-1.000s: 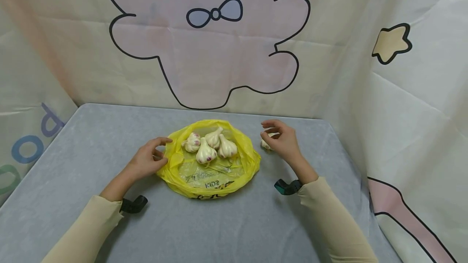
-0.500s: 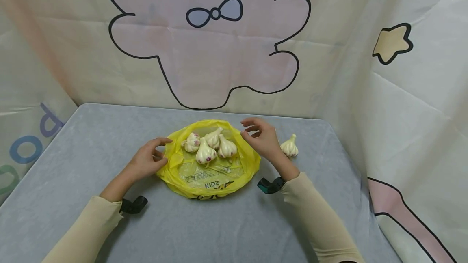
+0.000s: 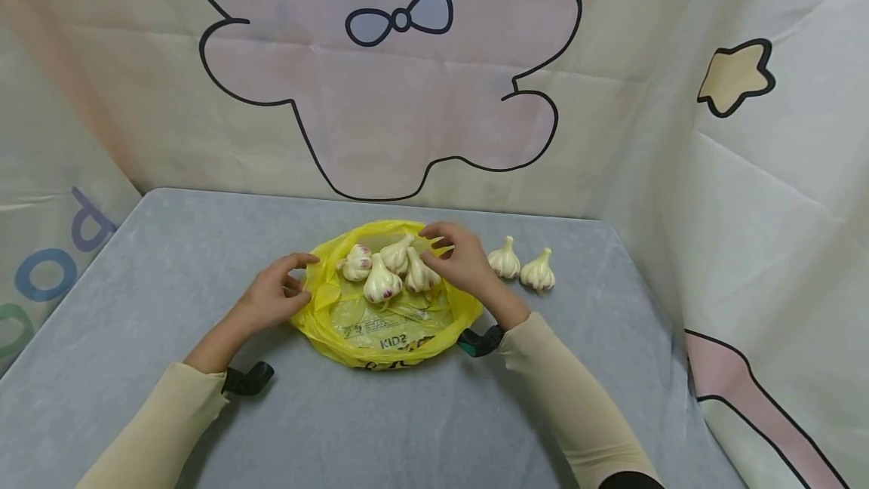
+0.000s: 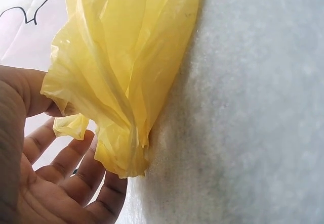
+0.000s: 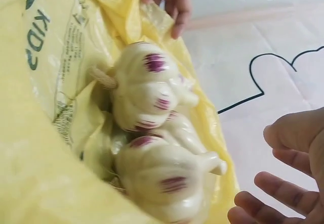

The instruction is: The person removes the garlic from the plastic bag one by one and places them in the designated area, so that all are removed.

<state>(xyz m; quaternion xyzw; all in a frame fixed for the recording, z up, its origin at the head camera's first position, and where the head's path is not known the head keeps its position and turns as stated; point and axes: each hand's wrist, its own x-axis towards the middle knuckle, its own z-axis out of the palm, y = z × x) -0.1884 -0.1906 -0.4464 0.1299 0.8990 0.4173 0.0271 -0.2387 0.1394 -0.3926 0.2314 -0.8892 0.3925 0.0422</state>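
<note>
A yellow plastic bag [image 3: 315, 332] lies spread on the table with its mouth wide and several garlic bulbs [image 3: 382, 284] inside. My left hand [image 3: 268, 297] holds the bag's left edge; in the left wrist view the crumpled plastic [image 4: 121, 77] passes between its thumb and fingers. Over the bag's right rim hovers my right hand [image 3: 463, 259], fingers spread and nothing in them, close to the rightmost bulb [image 3: 419, 276]. In the right wrist view, purple-marked bulbs [image 5: 162, 176] sit beside its fingers [image 5: 276, 193].
Two more garlic bulbs stand on the table right of the bag, a nearer one [image 3: 538, 272] and one closer to the bag [image 3: 504, 259]. A grey cloth covers the table [image 3: 380, 429]. Behind it hangs a printed curtain [image 3: 611, 134].
My right hand has moved left from beside the loose garlic bulbs to over the bag, uncovering both bulbs. My left hand has stayed at the bag's left edge.
</note>
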